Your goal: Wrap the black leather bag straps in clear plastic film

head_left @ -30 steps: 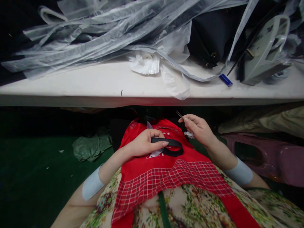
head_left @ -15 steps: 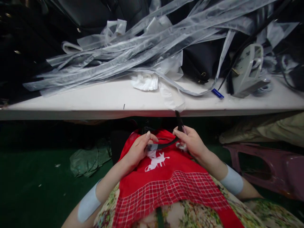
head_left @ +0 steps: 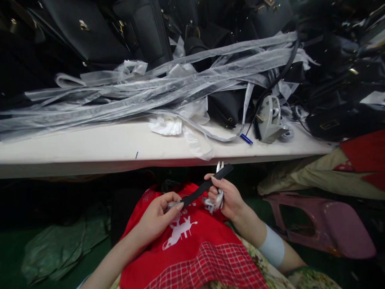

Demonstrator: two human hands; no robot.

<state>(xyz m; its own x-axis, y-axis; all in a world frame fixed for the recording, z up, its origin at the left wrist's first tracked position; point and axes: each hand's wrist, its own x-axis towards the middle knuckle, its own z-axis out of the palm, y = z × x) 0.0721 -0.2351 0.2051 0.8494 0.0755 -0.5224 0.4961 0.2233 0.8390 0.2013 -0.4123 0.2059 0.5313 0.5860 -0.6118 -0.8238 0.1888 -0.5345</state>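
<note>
A black strap [head_left: 198,190] stretches between my two hands, over the red apron [head_left: 207,228] on my lap. My left hand [head_left: 161,214] pinches its lower end, where a bit of clear plastic shows. Closed around the strap near its upper end is my right hand [head_left: 227,196]. The same hand holds small scissors, whose silver blade tips [head_left: 220,165] point up behind the strap, and a crumpled piece of clear plastic [head_left: 214,202] hangs beneath its fingers.
On the white table [head_left: 90,144] lie long clear plastic sleeves [head_left: 150,90], a blue object [head_left: 246,139] and a grey tape dispenser [head_left: 268,120]. Black bags [head_left: 141,28] are piled behind. A pink stool [head_left: 325,224] and another person's leg [head_left: 315,172] are at right.
The view has shifted to the right. The strap now slants up towards my right hand, pulled straighter than before, and the scissor blades have come into view.
</note>
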